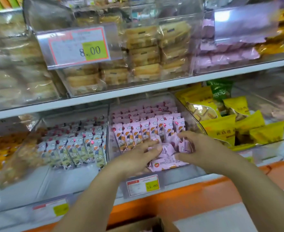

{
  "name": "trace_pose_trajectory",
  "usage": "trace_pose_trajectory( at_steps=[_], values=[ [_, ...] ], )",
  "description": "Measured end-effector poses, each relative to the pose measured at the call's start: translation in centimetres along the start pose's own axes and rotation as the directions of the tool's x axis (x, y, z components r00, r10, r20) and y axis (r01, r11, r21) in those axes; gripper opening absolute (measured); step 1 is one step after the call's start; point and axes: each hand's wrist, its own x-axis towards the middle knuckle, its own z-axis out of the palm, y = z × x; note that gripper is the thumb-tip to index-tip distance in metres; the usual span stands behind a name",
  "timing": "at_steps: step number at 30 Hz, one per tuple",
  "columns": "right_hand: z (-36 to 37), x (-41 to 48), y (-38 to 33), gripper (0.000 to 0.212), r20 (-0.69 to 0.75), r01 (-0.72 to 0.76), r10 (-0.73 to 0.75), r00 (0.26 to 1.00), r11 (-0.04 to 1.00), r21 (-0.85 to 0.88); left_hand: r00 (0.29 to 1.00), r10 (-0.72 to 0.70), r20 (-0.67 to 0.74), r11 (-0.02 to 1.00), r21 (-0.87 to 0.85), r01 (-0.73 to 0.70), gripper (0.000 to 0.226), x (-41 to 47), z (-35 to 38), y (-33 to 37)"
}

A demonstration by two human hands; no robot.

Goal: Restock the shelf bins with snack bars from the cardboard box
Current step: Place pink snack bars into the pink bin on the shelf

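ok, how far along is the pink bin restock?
Done: pink snack bars stand in rows filling the back of the middle bin. In hand: left hand and right hand are bunching loose pink bars at the bin's front. Left: standing those up; the cardboard box is barely visible, contents unclear.

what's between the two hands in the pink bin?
Head view: a loose bunch of pink snack bars lies between the left hand and right hand, both touching it, at the clear bin's front wall.
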Motion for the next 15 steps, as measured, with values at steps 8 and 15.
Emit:
trace_pose_trajectory(
  at_steps=[8, 15],
  values=[
    [-0.2, 0.5, 0.9, 0.026, -0.115, 0.011, -0.005, 0.993, 0.998, 0.054, 0.998, 0.020, -0.061, 0.983, 0.183, -0.008, 0.062, 0.3, -0.2, -0.2],
    [-0.2, 0.3, 1.7, 0.006, -0.176, 0.052, -0.040, 0.984, 0.997, 0.064, 0.977, 0.023, -0.210, 0.969, 0.243, 0.030, 0.057, 1.5, -0.3, -0.4]
  ],
)
